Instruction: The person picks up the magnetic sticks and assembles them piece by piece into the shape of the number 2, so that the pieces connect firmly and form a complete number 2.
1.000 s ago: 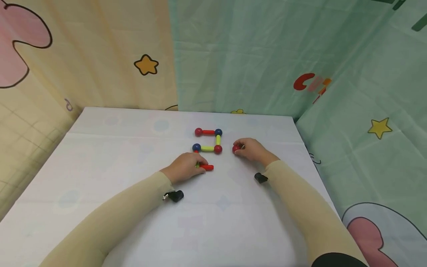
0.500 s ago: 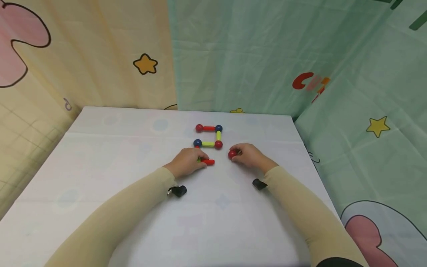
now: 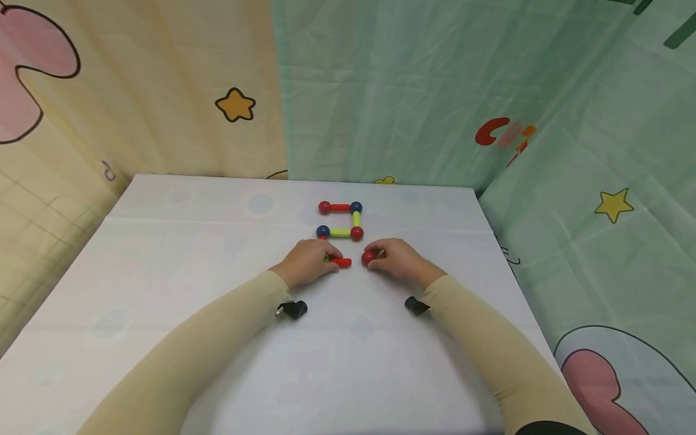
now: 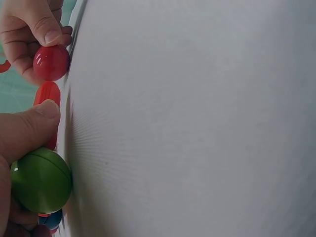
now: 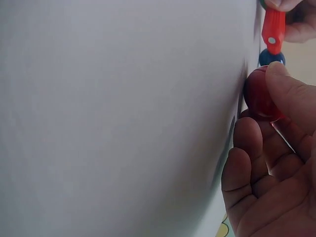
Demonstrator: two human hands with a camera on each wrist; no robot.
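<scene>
In the head view my left hand (image 3: 307, 263) pinches a red magnetic rod (image 3: 342, 263), which points right. A green ball (image 4: 42, 181) sits at the rod's near end in the left wrist view, beside my thumb. My right hand (image 3: 399, 260) holds a loose red ball (image 3: 368, 258) between thumb and fingers, just off the rod's free end in the head view. Behind the hands lies a bent chain: blue balls (image 3: 356, 208), red balls (image 3: 356, 233), a red rod (image 3: 341, 208) and yellow-green rods (image 3: 340, 232). Another red rod leads from the front blue ball (image 3: 323, 232) under my left hand.
A white cloth with faint prints covers the table (image 3: 359, 362). Patterned curtains (image 3: 380, 90) hang behind it and at both sides. Black wrist cameras (image 3: 293, 309) are strapped below both hands.
My right hand has carried the red ball left and toward me, up close to the red rod's end. The chain has shifted slightly away; my left hand keeps hold of the rod.
</scene>
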